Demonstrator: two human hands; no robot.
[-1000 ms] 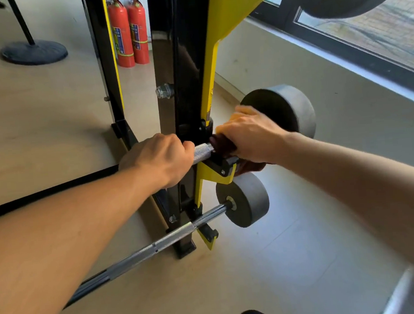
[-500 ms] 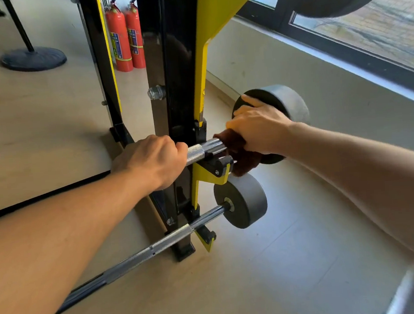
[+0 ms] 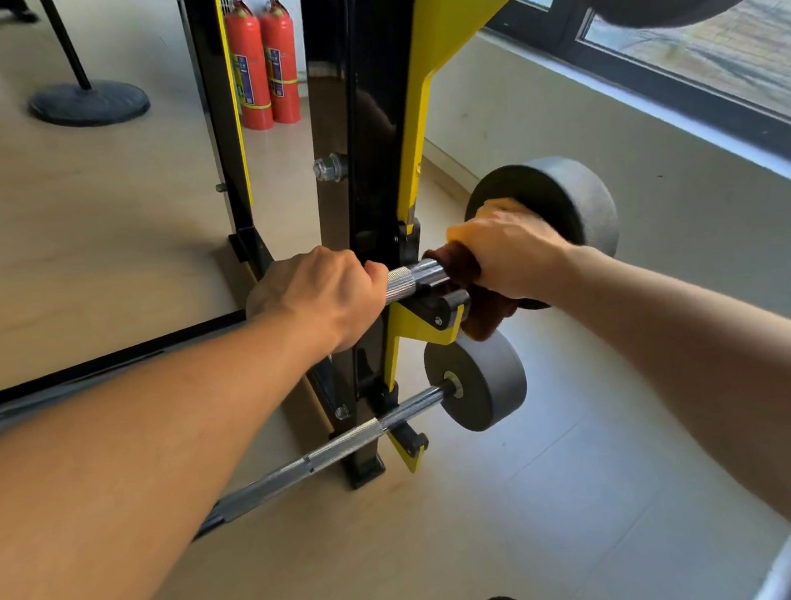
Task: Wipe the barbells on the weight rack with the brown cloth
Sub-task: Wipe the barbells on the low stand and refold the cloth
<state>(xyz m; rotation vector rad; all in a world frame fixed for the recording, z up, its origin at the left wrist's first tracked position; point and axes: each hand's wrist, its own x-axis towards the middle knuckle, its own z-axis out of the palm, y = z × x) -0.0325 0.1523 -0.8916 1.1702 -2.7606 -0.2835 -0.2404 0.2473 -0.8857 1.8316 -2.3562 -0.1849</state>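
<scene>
The right hand [image 3: 512, 248] is gripping the brown cloth [image 3: 465, 273] around the upper barbell [image 3: 418, 276] at frame centre, beside its weight; the bar's axis is running lower left, where the left hand [image 3: 322, 293] is clenching it.

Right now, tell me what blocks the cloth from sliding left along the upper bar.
The yellow cradle and black upright sit just left of the brown cloth in the right hand. Beyond them, the left hand grips the upper bar.
</scene>
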